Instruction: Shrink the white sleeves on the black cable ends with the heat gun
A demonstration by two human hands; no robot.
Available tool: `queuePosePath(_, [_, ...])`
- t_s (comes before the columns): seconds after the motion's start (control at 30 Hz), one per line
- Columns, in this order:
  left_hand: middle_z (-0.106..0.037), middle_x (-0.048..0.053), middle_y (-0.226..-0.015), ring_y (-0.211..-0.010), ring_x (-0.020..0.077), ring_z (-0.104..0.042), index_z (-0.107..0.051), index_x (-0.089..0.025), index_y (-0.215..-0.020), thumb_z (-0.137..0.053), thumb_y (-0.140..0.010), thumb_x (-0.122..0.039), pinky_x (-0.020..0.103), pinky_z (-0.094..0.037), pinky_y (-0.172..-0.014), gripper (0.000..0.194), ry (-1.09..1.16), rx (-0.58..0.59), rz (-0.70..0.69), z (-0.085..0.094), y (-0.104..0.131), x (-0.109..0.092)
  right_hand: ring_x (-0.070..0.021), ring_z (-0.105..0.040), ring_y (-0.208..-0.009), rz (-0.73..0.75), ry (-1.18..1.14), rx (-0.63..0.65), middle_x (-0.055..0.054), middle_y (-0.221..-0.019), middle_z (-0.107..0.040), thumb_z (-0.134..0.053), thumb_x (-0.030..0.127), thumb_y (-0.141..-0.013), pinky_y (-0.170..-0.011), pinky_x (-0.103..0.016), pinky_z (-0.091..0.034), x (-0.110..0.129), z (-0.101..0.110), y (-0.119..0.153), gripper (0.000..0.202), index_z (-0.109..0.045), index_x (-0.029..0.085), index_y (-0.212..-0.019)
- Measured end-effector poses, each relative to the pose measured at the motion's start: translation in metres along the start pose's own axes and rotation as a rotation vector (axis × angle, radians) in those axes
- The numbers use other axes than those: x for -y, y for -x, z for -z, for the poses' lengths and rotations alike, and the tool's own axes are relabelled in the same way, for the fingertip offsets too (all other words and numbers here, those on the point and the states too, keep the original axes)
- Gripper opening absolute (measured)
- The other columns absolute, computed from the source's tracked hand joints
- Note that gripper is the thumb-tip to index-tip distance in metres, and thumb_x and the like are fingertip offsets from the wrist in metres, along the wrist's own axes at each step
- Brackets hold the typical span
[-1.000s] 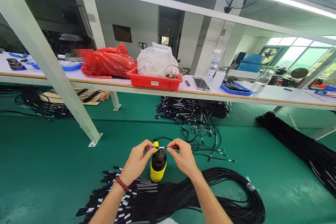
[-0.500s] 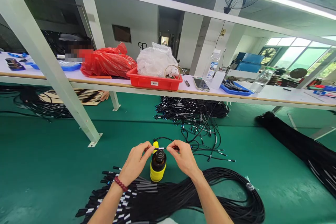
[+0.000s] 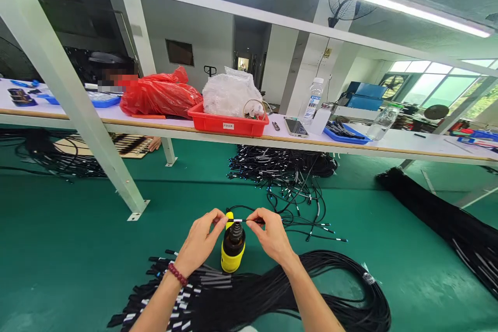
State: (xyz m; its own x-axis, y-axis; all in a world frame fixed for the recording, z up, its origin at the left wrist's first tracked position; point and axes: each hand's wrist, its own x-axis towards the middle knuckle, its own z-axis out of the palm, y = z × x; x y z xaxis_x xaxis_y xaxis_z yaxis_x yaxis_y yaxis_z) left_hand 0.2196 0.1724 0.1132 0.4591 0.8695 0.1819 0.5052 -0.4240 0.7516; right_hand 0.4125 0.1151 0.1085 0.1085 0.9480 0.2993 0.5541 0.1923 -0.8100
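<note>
Fingers of the left hand (image 3: 200, 241) and right hand (image 3: 274, 236) are pinched together on a thin cable (image 3: 243, 220), held level near the yellow tool (image 3: 232, 260). A black bundle (image 3: 241, 298) is laid on the green floor (image 3: 179, 205) before a white bench (image 3: 406, 143) — both hands are angled inward, backs uppermost.

Cable bundle (image 3: 249, 295) before tool (image 3: 232, 260), bench (image 3: 402, 141) behind, tray (image 3: 210, 122) on bench, bag (image 3: 163, 95) left of tray

I see green floor (image 3: 78, 254) under the desk (image 3: 408, 148), pale walls (image 3: 213, 44) and windows (image 3: 451, 91) past its far edge, lit tubes (image 3: 389, 3) above.
</note>
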Motion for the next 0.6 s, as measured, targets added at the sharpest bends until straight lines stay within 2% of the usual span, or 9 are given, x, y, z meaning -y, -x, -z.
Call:
queuePosePath(0.13, [-0.056, -0.002, -0.063, -0.063, 0.0176, -0.053, -0.046, -0.022, -0.065, -0.030, -0.096, -0.053, 0.028, -0.036, -0.065, 0.047, -0.016, 0.030, 0.003, 0.000, -0.002, 0.001, -0.0148, -0.059, -0.074, 0.015, 0.018, 0.020, 0.000, -0.078, -0.066, -0.058, 0.016, -0.088, -0.065, -0.023, -0.043, 0.001, 0.002, 0.001, 0.012, -0.065, 0.019, -0.080])
queuePosePath(0.3, [-0.053, -0.002, -0.060, -0.060, 0.0168, -0.049, -0.046, -0.022, -0.062, -0.032, -0.095, -0.054, 0.028, -0.034, -0.062, 0.048, -0.030, 0.019, 0.010, -0.001, -0.002, 0.002, -0.0152, -0.055, -0.068, 0.053, 0.074, 0.064, 0.000, -0.072, -0.063, -0.053, 0.021, -0.093, -0.061, -0.025, -0.037, 0.007, 0.007, 0.002, 0.020, -0.066, 0.019, -0.077])
queuePosePath(0.4, [-0.053, -0.003, -0.061, -0.060, 0.0165, -0.048, -0.046, -0.022, -0.064, -0.034, -0.094, -0.054, 0.027, -0.034, -0.061, 0.045, -0.029, 0.000, 0.009, -0.001, -0.001, 0.001, -0.0149, -0.053, -0.065, 0.060, 0.090, 0.055, 0.000, -0.068, -0.061, -0.054, 0.021, -0.092, -0.060, -0.026, -0.036, 0.006, 0.007, 0.001, 0.023, -0.065, 0.019, -0.073])
queuePosePath(0.6, [-0.060, -0.001, -0.077, -0.068, 0.0176, -0.051, -0.056, -0.022, -0.083, -0.041, -0.092, -0.050, 0.027, -0.036, -0.062, 0.032, -0.015, -0.039, -0.001, -0.002, 0.000, 0.002, -0.0158, -0.060, -0.076, 0.044, 0.053, -0.005, -0.001, -0.080, -0.066, -0.057, 0.016, -0.088, -0.067, -0.025, -0.044, -0.003, -0.002, 0.000, 0.012, -0.066, 0.019, -0.081])
